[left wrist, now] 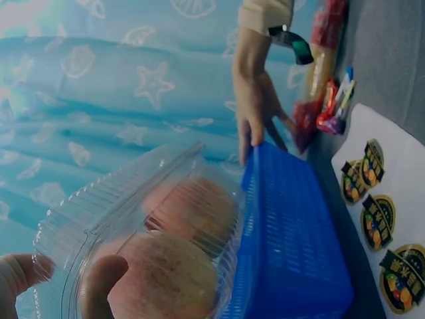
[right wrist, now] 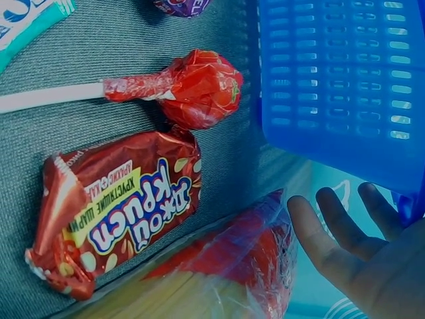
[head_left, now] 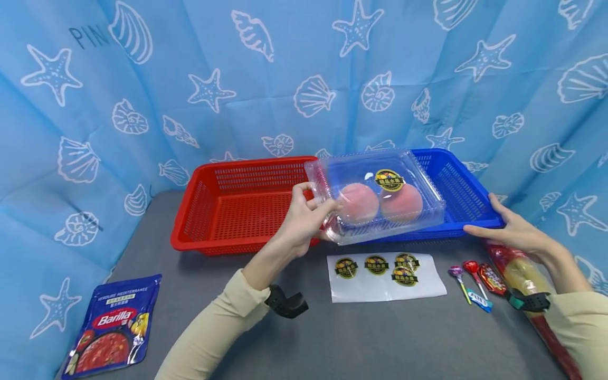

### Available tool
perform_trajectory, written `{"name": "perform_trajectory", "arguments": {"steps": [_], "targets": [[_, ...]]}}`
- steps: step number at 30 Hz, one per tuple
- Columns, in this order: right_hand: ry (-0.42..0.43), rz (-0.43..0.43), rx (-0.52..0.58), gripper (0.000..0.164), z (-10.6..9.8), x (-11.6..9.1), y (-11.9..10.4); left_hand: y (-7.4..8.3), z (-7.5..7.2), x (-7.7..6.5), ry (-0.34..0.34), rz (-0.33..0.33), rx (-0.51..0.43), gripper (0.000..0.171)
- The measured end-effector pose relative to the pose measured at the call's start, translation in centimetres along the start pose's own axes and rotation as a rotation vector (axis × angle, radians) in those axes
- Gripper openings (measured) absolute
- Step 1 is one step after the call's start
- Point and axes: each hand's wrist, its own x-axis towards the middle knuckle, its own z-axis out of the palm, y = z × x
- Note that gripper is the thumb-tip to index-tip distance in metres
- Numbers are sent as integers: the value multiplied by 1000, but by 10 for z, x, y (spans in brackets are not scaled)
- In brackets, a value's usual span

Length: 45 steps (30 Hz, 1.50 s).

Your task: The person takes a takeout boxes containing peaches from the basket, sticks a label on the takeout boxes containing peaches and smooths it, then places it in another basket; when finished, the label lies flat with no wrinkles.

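My left hand (head_left: 306, 214) pinches the left edge of a clear plastic fruit box (head_left: 328, 228), tilted over the blue basket (head_left: 458, 187). Two pinkish peaches (head_left: 358, 203) lie inside it, and a black and gold round sticker (head_left: 389, 180) is on its lid. In the left wrist view, my thumb (left wrist: 103, 282) presses on the box wall near the peaches. My right hand (head_left: 520, 229) is at the right end of the blue basket, thumb and fingers spread about its corner. In the right wrist view, its fingers (right wrist: 332, 246) extend fairly straight below the basket's rim.
A red basket (head_left: 247, 216) stands left of the blue one. In front lie a white sticker sheet (head_left: 347, 290), lollipops (head_left: 471, 268), a red candy wrapper (head_left: 491, 279) and a long pasta pack (head_left: 522, 274). A Barilla sauce pouch (head_left: 114, 327) lies far left.
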Motion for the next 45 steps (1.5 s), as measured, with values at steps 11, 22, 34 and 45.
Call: {"name": "perform_trajectory", "arguments": {"steps": [11,22,34,45], "targets": [[-6,6,24,105,0,-1,1,-14,49,49,54,6,41,77],[-5,-2,13,105,1,0,1,-33,73,83,147,-28,237,62],[1,15,6,106,1,0,3,-36,86,88,23,-148,481,93],[7,-9,12,106,1,2,5,-42,89,80,-9,-64,779,93]]}}
